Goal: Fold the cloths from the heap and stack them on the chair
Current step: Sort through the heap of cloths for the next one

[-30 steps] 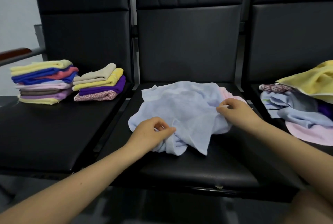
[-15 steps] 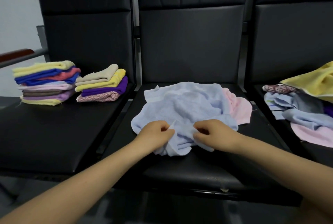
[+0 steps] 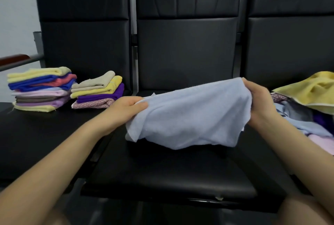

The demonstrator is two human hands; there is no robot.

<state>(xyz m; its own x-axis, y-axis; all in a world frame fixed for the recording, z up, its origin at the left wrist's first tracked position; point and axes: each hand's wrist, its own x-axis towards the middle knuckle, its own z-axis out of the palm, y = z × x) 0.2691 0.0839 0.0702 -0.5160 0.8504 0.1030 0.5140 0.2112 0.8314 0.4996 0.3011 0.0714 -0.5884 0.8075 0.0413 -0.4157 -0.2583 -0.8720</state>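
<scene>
1. The left hand (image 3: pixel 126 109) pinches one end of the pale blue cloth (image 3: pixel 188 114).
2. The right hand (image 3: pixel 260 101) grips the other end; the cloth hangs stretched between them above the middle chair (image 3: pixel 171 174).
3. Two folded stacks (image 3: pixel 63 89) sit on the left chair (image 3: pixel 36 134).
4. The unfolded heap (image 3: pixel 307 105) lies on the right.

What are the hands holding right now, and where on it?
Both hold the light blue cloth: the left hand grips its left edge, the right hand its right edge, lifted over the middle seat.
</scene>
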